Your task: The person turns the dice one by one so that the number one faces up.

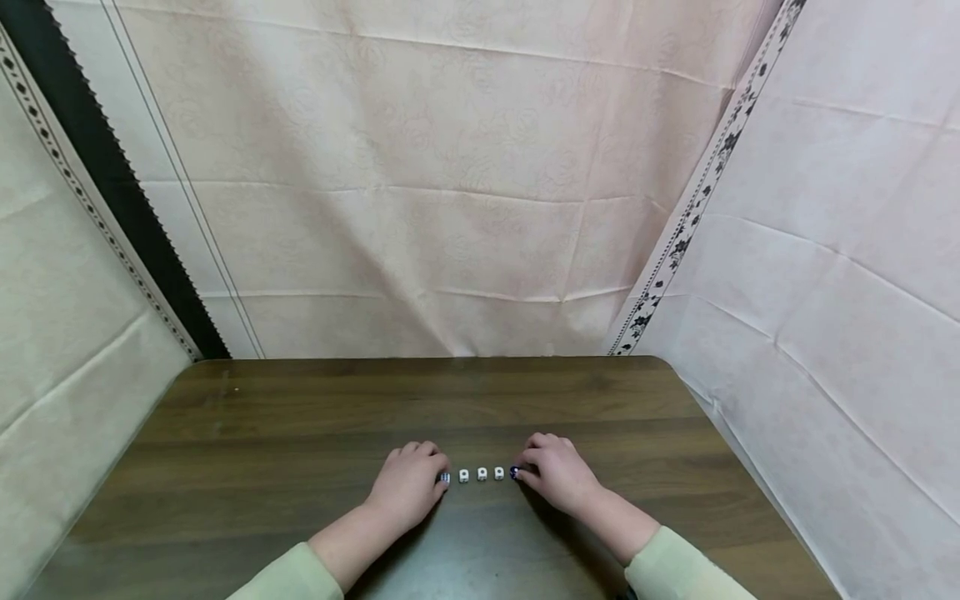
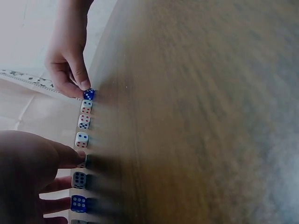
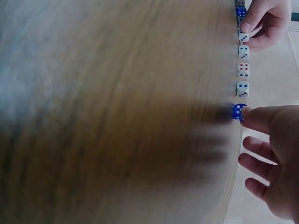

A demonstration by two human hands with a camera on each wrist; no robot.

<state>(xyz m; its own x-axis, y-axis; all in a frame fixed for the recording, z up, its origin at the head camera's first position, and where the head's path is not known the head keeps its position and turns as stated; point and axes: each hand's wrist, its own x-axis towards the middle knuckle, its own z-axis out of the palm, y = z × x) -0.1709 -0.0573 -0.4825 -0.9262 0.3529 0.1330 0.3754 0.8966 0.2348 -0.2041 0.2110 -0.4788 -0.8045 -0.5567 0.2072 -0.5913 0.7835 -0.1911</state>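
Observation:
A row of small dice runs across the wooden table between my two hands. My left hand [image 1: 408, 485] is at the row's left part, thumb and fingertips on a white die [image 1: 446, 477]. In the left wrist view, a spotted white die [image 2: 79, 180] and a blue die [image 2: 78, 203] stand beside its other fingers. At the right end my right hand [image 1: 557, 475] pinches a blue die [image 1: 514, 472] between thumb and index finger, its other fingers loosely bent. Three white dice, the middle one [image 1: 482, 473] among them, stand between the hands, slightly spaced.
The brown wooden table [image 1: 300, 417] has rounded far corners. Pale cloth [image 1: 450, 167] hangs behind it, with more cloth [image 1: 825, 250] along the right side and the left. A dark strip [image 1: 127, 175] runs down the left back corner.

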